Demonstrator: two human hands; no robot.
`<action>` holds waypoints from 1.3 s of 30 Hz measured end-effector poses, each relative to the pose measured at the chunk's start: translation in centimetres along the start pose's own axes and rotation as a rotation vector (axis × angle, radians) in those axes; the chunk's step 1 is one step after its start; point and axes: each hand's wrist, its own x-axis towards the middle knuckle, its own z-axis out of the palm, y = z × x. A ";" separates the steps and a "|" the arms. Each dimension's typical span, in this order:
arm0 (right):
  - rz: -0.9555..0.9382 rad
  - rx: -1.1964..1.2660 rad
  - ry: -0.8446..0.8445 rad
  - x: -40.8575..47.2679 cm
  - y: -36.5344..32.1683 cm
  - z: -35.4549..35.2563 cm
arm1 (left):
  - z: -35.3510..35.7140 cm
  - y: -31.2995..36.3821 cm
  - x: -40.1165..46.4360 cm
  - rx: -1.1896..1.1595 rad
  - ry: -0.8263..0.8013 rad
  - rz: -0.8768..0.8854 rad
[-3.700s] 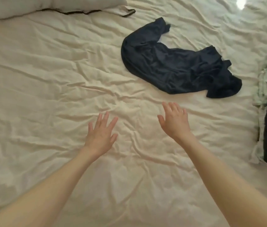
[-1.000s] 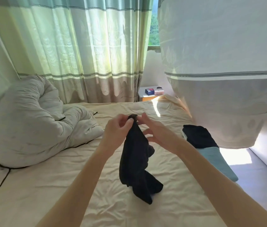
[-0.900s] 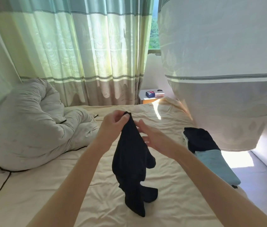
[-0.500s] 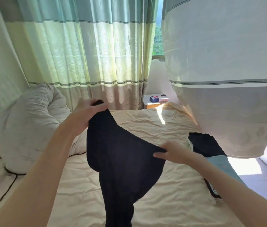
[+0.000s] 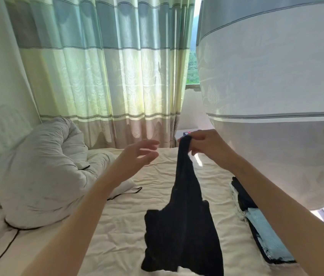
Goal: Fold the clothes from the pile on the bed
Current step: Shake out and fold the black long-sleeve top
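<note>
Black garment (image 5: 185,226) hangs at lower centre of the frame, its top corner pinched in the fingers (image 5: 192,143) of the right hand (image 5: 206,148), its lower edge over the cream bed (image 5: 117,236). Left hand (image 5: 139,156), centre frame, is released with fingers spread, holding nothing. Folded stack (image 5: 260,226) lies at lower right; no legible writing or labels.
</note>
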 end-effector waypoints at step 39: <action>-0.164 -0.741 0.321 0.0 6.6 3.7 | -0.1 1.6 2.9 0.687 0.311 0.142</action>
